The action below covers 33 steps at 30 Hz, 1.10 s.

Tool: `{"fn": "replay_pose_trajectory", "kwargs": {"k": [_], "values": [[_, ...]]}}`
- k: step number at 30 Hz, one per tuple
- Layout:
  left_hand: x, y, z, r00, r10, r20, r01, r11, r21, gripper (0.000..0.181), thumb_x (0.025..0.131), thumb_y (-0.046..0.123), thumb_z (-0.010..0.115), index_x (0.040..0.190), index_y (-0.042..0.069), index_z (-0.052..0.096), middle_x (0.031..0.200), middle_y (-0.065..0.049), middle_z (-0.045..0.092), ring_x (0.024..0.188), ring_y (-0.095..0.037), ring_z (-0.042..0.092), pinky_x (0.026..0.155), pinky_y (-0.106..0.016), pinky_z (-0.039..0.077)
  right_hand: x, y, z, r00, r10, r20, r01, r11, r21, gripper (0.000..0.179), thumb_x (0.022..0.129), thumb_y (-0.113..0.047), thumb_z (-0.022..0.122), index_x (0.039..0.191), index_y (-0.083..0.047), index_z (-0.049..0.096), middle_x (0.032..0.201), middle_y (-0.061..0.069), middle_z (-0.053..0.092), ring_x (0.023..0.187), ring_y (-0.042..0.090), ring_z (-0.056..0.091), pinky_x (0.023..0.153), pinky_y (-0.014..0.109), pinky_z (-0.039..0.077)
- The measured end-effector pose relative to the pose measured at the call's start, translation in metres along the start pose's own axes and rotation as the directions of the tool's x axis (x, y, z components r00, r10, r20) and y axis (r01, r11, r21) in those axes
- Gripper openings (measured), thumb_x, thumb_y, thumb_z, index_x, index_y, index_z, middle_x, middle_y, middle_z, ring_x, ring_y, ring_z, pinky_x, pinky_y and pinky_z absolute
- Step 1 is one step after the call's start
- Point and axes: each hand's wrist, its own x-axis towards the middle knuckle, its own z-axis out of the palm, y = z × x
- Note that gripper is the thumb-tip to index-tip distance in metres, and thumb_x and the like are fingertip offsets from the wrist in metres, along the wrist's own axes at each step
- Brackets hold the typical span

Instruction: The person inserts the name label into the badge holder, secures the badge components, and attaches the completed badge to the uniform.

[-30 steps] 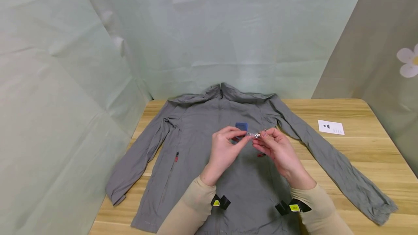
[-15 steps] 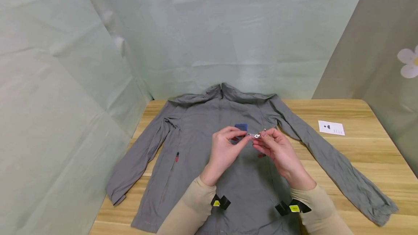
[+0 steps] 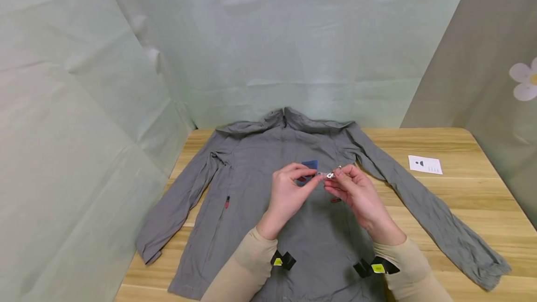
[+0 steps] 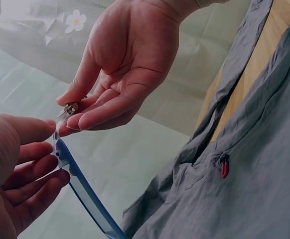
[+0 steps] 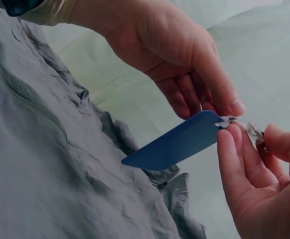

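My left hand (image 3: 289,195) pinches the clear strap (image 5: 228,121) at one end of a blue badge holder (image 5: 177,142), which sticks out from beneath the fingers. The silver metal clip (image 3: 330,175) on that strap is held between thumb and fingers of my right hand (image 3: 362,197). Both hands meet above a grey jacket (image 3: 251,176) spread flat with its collar at the far side. In the left wrist view the holder (image 4: 87,191) hangs edge-on below the left fingertips. Fingers hide part of the strap and clip.
A white card (image 3: 425,164) with a small black figure lies on the wooden table (image 3: 465,199), to the right of the jacket. One jacket sleeve (image 3: 440,218) stretches toward the near right. Pale cloth walls (image 3: 293,36) stand behind and to the left.
The far edge of the blue badge holder has tipped slightly lower. Both hands keep their places and their grips.
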Motion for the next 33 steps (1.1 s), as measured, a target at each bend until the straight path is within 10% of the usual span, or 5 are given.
{"fn": "replay_pose_trajectory", "kwargs": {"k": [14, 33], "values": [[0.0003, -0.0002, 0.0002, 1.000, -0.010, -0.004, 0.010, 0.999, -0.032, 0.017, 0.089, 0.018, 0.091, 0.097, 0.003, 0.086, 0.093, -0.004, 0.076, 0.078, -0.016, 0.071, 0.069, -0.044, 0.064, 0.0015, 0.0034, -0.0003, 1.000, -0.022, 0.012, 0.022, 1.000, -0.007, 0.012, 0.114, -0.015, 0.054, 0.109, -0.005, 0.056, 0.108, 0.002, 0.075, 0.101, 0.014, 0.076, 0.094, 0.029, 0.061], [-0.0002, -0.0015, 0.0003, 0.999, 0.036, -0.007, -0.037, 0.997, -0.067, 0.012, 0.093, 0.011, 0.086, 0.101, 0.001, 0.086, 0.094, -0.005, 0.075, 0.077, -0.016, 0.072, 0.065, -0.021, 0.059, 0.0009, 0.0066, 0.0010, 0.996, -0.084, 0.015, 0.084, 0.996, 0.023, 0.011, 0.115, -0.013, 0.053, 0.107, -0.006, 0.055, 0.108, 0.002, 0.073, 0.102, 0.013, 0.076, 0.094, 0.029, 0.061]]}}
